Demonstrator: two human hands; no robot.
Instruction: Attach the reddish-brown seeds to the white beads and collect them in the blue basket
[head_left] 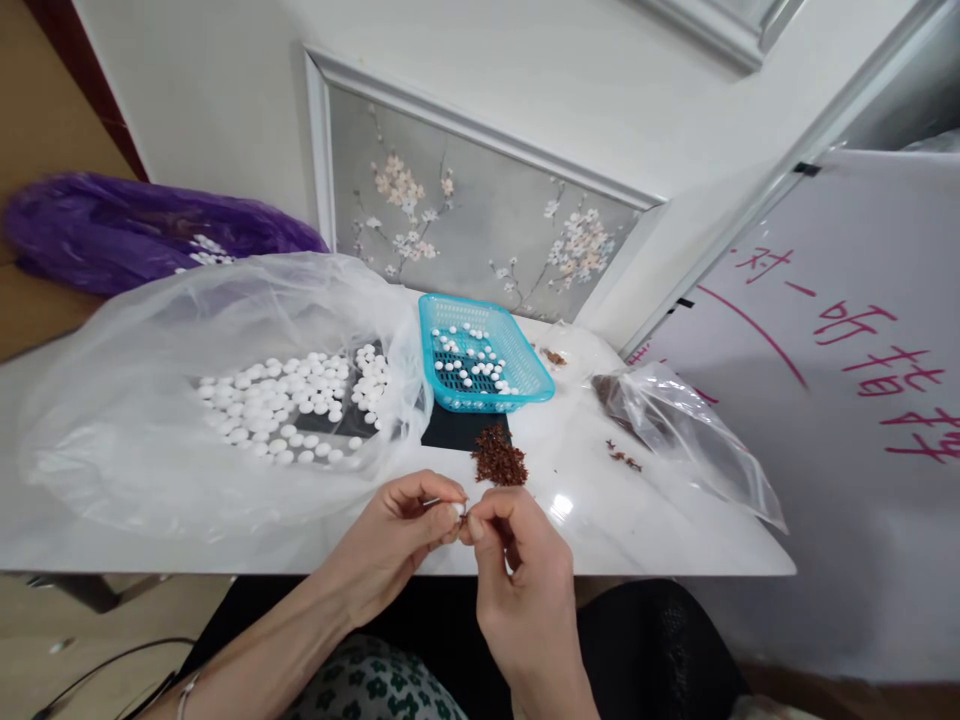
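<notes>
Near the table's front edge, my left hand (409, 525) pinches a small white ball (458, 509) between thumb and fingertips. My right hand (517, 560) is closed in a pinch right beside the ball; a tiny dark brown bit seems to show at its fingertips, too small to name for sure. Just beyond my hands lies a heap of small reddish-brown pieces (500, 457). Behind the heap stands a blue plastic basket (536, 372) with several white balls in it. To the left, a large clear plastic bag (142, 440) lies open, with many white balls inside.
A purple plastic bag (82, 235) with more white balls lies at the back left. On the right is a clear bag (690, 440) of brown material, with loose brown pieces (624, 457) near it. A whiteboard (825, 480) with red writing stands beyond the table's right side.
</notes>
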